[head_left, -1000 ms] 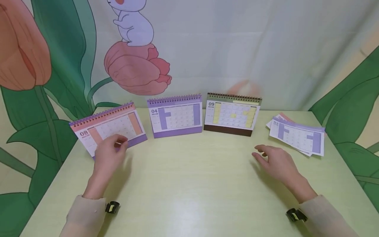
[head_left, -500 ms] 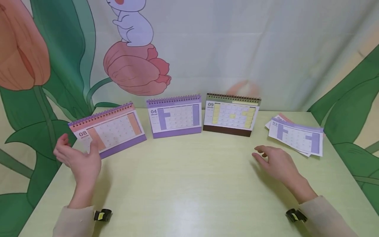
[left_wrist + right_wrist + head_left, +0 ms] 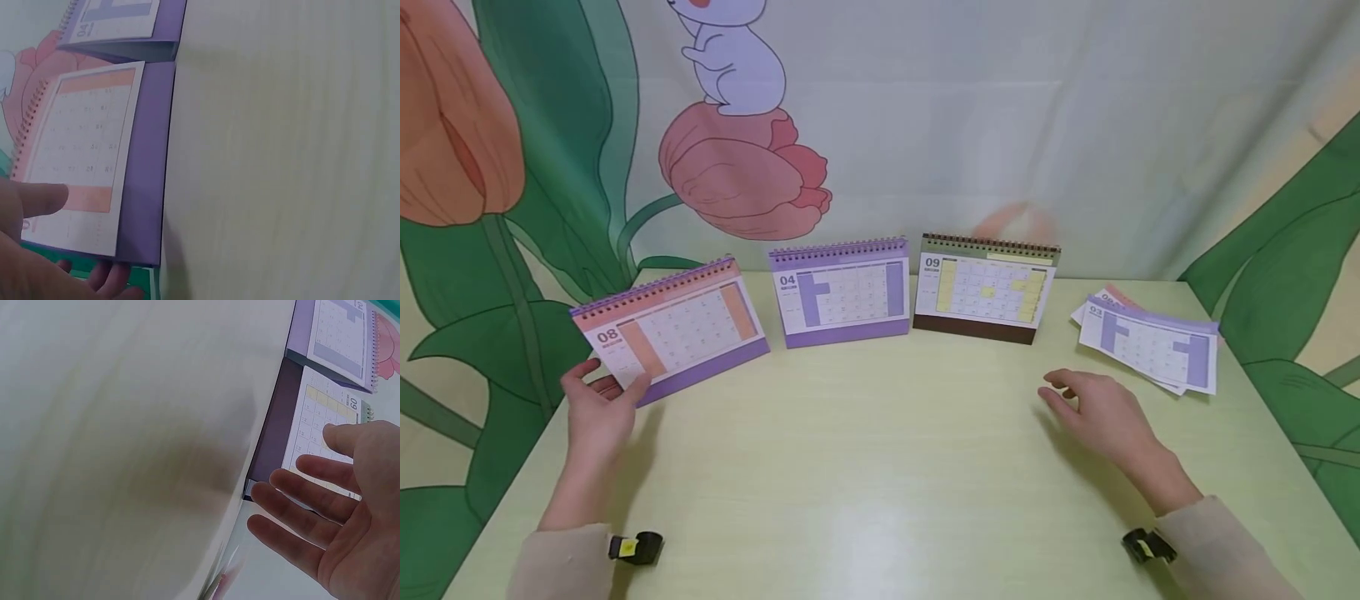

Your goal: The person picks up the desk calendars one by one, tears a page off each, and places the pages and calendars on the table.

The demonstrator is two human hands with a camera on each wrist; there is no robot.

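A desk calendar with a pink "08" page [image 3: 692,321] and purple base stands tilted at the left. My left hand [image 3: 597,417] holds its left end, the thumb in front of the page and the other fingers round the side edge. In the left wrist view the thumb [image 3: 47,197] overlaps the page, and fingertips [image 3: 115,278] show past the calendar's end. My right hand [image 3: 1101,412] is held over the table at the right with nothing in it, loosely bent. The right wrist view shows its fingers [image 3: 306,519] spread, palm showing.
A purple "04" desk calendar [image 3: 850,292] stands at the back centre. Beside it is a "09" desk calendar [image 3: 985,287] with a dark brown base. Loose calendar sheets [image 3: 1150,346] overlap at the right. A printed curtain [image 3: 925,125] hangs behind the table [image 3: 865,467].
My left hand has moved leftward from the front of the "08" calendar, opened beside it, then come to its left end. The right hand has stayed in place.
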